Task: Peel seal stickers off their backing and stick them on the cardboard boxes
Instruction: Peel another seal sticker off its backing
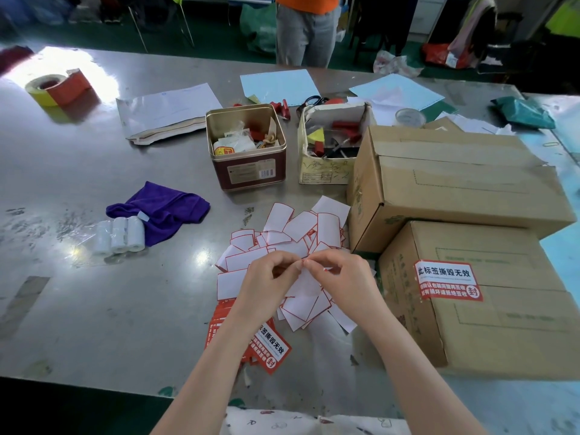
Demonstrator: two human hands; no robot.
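My left hand (270, 284) and my right hand (342, 277) meet above a heap of white, red-edged backing papers (292, 233). Both pinch the top edge of one seal sticker (306, 279), whose white back faces me. A stack of red-and-white seal stickers (266, 343) lies under my left forearm. Two cardboard boxes stand at the right. The near box (489, 324) carries a red seal sticker (448, 281) across its top left edge. The far box (455, 180) shows no sticker.
A metal tin (246, 146) and a small open carton (332, 142) of odds and ends stand behind the heap. A purple cloth (163, 208) and wrapped white rolls (120, 235) lie left. A label roll (53, 86) sits far left. A person (306, 26) stands beyond the table.
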